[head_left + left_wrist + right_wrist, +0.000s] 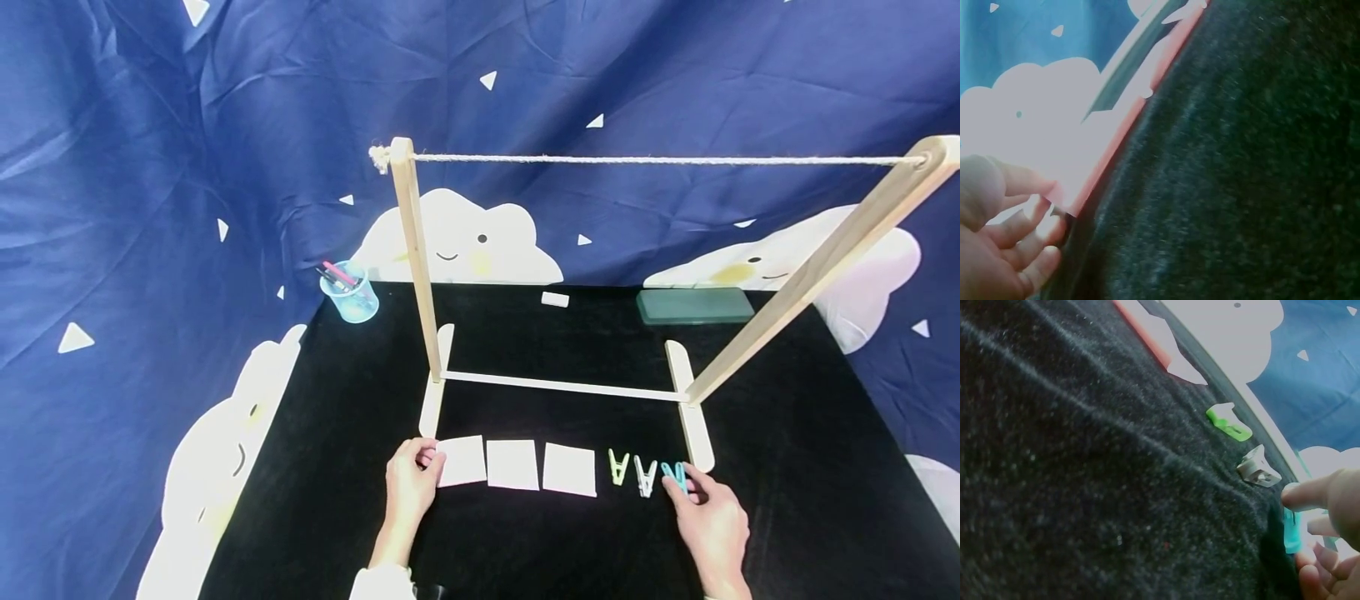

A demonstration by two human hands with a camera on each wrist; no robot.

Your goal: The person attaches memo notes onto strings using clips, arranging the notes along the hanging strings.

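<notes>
My left hand pinches the left edge of the leftmost white paper square. In the left wrist view the thumb lies over the paper's corner, with the fingers curled below. Two more paper squares, a middle one and a right one, lie in a row beside it. Farther right come a green clothespin, a white clothespin and a blue clothespin. My right hand holds the blue clothespin between thumb and fingers; the right wrist view shows the blue clothespin partly covered by a finger.
A wooden frame with a rope strung across its top stands behind the row; its right foot is close to my right hand. At the back are a blue cup of pens, a small white block and a green case.
</notes>
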